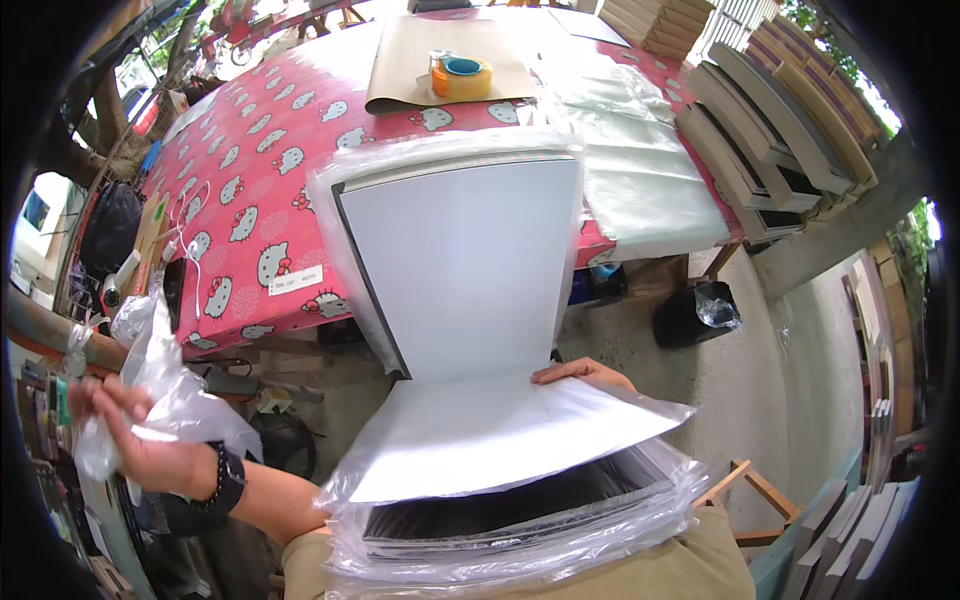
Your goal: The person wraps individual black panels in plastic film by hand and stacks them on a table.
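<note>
A large flat white board (pixel 460 270), smooth and matte with a thin dark edge, stands tilted over the near edge of the table, loosely wrapped in glossy clear plastic. Below it, a stack of similar dark-edged boards in crinkled plastic sleeves (pixel 510 510) rests against the person's lap, a white sheet on top. The right hand (pixel 580 374) lies on that sheet just behind the upright board, fingers flat and together. The left hand (pixel 130 440), a dark beaded band at its wrist, is closed around a crumpled clear plastic bag (pixel 165 380), held well off to the left. The table wears a red cartoon-cat cloth (pixel 260 170), bearing brown paper, tape rolls (pixel 462 76) and clear sheeting. Stacked flat boxes (pixel 770 130) stand right; a black bin (pixel 692 312) sits on concrete floor.
</note>
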Motion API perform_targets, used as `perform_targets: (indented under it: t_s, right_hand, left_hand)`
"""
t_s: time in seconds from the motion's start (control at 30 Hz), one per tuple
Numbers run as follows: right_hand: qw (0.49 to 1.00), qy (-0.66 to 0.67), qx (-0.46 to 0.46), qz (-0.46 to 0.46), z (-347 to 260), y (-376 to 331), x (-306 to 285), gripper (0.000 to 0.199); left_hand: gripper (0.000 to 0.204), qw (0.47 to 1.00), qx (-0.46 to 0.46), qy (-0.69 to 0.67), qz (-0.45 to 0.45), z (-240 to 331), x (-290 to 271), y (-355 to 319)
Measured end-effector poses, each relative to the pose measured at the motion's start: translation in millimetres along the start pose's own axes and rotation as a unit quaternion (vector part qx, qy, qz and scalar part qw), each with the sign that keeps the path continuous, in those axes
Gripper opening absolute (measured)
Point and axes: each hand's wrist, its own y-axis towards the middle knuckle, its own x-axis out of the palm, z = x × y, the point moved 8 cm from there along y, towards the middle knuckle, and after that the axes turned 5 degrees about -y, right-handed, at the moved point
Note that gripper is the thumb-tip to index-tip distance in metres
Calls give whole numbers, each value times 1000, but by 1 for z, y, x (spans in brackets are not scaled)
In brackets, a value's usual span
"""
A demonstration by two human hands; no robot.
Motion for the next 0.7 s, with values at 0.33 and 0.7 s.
perform_targets:
  t_s: [0.33,0.7]
  right_hand:
    - [791,-354,-263,-424,-133,-5,177,54]
    - [707,-668,181,-145,35,79,-6,55]
  left_hand:
    - [32,948,-160,-174,-214,-21,89,-38]
    - [24,854,-264,-312,-322,-34,136,-81]
